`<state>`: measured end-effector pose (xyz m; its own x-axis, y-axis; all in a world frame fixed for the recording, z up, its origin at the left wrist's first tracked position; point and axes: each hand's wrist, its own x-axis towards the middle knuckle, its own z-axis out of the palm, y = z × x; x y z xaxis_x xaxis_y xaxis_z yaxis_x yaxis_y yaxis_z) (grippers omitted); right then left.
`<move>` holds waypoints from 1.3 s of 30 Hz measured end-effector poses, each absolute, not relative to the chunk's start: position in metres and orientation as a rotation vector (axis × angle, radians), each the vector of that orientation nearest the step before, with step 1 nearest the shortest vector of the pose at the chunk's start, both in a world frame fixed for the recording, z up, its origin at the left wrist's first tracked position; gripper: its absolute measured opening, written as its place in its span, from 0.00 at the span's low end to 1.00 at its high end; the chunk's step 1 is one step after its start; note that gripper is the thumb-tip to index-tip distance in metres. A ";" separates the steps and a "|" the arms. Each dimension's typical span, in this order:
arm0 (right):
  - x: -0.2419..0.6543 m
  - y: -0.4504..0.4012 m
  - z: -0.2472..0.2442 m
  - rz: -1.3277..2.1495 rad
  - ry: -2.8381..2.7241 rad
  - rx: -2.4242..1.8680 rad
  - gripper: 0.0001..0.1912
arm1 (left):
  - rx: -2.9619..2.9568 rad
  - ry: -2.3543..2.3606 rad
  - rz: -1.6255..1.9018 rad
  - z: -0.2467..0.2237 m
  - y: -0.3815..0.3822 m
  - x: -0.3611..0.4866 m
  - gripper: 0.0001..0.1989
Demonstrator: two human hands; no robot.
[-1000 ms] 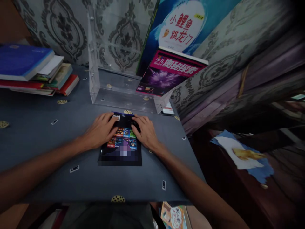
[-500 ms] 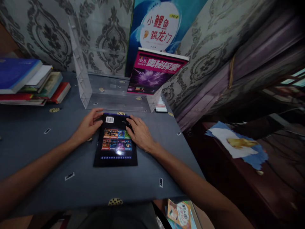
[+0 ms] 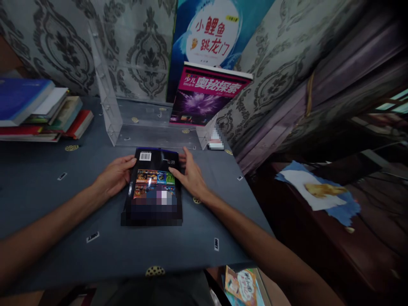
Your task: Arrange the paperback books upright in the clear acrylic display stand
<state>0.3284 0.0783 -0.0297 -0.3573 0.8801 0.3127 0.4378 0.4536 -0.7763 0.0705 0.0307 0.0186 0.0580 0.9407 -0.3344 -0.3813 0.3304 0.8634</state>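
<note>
In the head view, your left hand (image 3: 114, 176) has its grip closed on the left edge of the black book (image 3: 156, 178), thumb on top near the barcode (image 3: 145, 157). Your right hand (image 3: 191, 175) grips the right edge, its thumb lying on the cover and its fingers at the side. The black book is at the centre of the frame, back cover up, over the surface (image 3: 178, 250); you can't tell whether its far edge is lifted. Just beyond it, you have the clear stand (image 3: 156, 137), with the pink book (image 3: 207, 95) tilted at its right end and the teal book (image 3: 207, 32) behind, at upper centre. The stack (image 3: 41, 106) of books is at your upper left. A blue cloth (image 3: 347, 212) lies at the right of the frame.
</note>
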 end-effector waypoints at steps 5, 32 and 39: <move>0.326 0.083 -0.025 1.329 -1.570 -1.085 0.42 | 0.688 1.080 1.150 0.023 0.031 0.072 0.08; 0.350 0.043 0.045 0.584 -1.854 -0.608 0.07 | 1.917 0.931 1.313 0.069 0.003 0.056 0.11; 0.378 0.015 0.000 0.505 -2.294 -0.379 0.12 | 2.346 0.814 0.867 0.032 -0.029 0.044 0.15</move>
